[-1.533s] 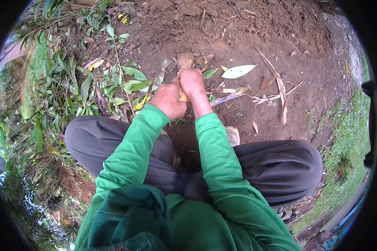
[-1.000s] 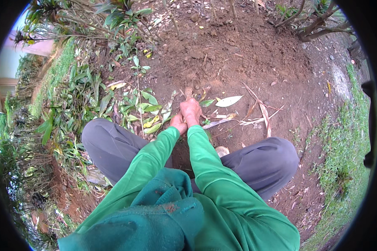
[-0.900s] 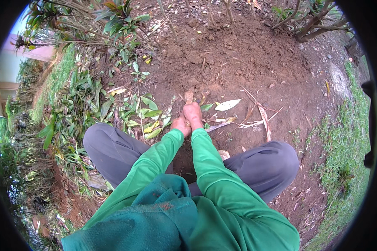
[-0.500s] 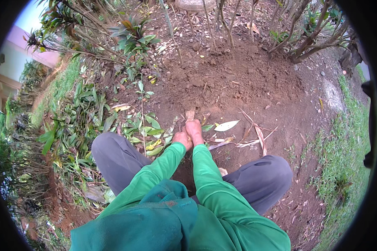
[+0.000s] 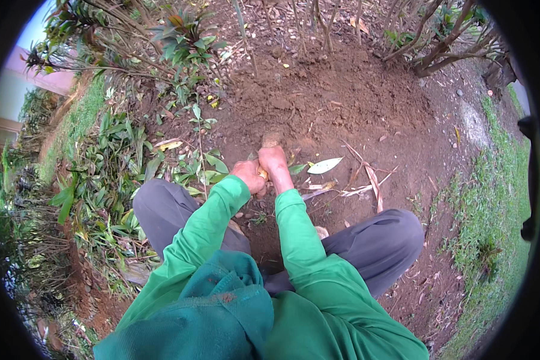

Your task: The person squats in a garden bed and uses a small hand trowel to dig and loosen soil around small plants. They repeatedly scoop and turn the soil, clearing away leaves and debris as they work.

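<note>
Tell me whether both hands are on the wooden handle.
Yes: the left hand and right hand both grip the wooden handle standing in the soil.

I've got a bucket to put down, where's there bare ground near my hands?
Bare soil lies ahead of both hands, bordered by shrub stems beyond and grass to the right. Left of the left hand leafy plants crowd the ground. By the right hand, a pale leaf and dry twigs litter the dirt.

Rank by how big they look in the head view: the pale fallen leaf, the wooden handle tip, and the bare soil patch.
1. Bare soil patch.
2. Pale fallen leaf.
3. Wooden handle tip, mostly hidden by the right hand, so its rank is unsure.
</note>
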Available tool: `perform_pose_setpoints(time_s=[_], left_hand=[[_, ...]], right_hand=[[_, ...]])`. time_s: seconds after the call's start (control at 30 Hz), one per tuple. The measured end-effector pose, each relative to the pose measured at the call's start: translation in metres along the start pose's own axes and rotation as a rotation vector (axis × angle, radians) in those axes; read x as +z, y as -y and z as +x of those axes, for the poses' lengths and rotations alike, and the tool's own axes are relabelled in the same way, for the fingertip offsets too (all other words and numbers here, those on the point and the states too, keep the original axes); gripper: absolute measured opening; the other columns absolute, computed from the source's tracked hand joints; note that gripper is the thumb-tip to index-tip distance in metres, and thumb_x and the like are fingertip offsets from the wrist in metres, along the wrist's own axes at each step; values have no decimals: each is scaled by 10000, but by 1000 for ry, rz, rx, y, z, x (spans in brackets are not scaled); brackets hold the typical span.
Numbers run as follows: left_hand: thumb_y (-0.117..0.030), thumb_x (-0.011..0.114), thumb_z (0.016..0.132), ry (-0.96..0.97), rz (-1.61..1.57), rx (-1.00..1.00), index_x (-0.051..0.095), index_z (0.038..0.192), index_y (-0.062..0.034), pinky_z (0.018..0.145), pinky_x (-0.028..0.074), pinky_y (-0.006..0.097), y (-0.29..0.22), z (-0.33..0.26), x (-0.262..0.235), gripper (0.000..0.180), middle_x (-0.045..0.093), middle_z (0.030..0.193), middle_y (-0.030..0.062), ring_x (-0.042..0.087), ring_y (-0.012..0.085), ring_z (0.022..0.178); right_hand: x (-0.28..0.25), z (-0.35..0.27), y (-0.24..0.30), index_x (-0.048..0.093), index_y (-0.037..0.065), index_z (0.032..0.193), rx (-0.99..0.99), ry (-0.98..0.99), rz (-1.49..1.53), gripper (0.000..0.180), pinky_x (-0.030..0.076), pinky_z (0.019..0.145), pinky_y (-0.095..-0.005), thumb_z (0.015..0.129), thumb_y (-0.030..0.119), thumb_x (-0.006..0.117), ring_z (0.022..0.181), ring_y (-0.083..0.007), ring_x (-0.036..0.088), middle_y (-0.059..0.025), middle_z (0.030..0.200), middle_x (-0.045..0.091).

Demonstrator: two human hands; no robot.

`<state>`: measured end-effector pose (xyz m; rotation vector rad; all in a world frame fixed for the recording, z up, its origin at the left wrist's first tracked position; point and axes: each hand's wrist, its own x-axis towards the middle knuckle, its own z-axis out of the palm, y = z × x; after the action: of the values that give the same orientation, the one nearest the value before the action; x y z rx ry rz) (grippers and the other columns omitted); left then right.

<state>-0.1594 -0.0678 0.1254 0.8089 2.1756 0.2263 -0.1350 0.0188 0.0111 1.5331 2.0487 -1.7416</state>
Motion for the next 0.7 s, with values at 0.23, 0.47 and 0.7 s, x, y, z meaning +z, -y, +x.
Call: perform_pose_setpoints(time_s=[0.23,0.47,0.7], left_hand=[[7,698,469,323,-90,-106,625,797,18,503,483,370,-6,-5,34,336,621,640,149,620,243,557],[-50,709,446,200,-56,33,610,889,29,680,511,395,6,19,54,462,636,761,221,644,356,750],[-147,599,677,-47,83,82,457,1145,78,819,461,487,26,49,119,539,605,899,312,591,439,897]], right_hand=[[-17,-26,-61,673,-20,884,-95,83,-358,292,490,825,-404,747,158,487,943,-367,613,-235,945,628],[-22,-21,-56,651,-72,829,-82,76,-293,268,495,774,-411,726,120,494,887,-395,616,-279,873,615],[-8,8,-90,637,-96,814,17,-51,76,320,466,794,-448,667,159,511,890,-454,589,-332,842,593]])
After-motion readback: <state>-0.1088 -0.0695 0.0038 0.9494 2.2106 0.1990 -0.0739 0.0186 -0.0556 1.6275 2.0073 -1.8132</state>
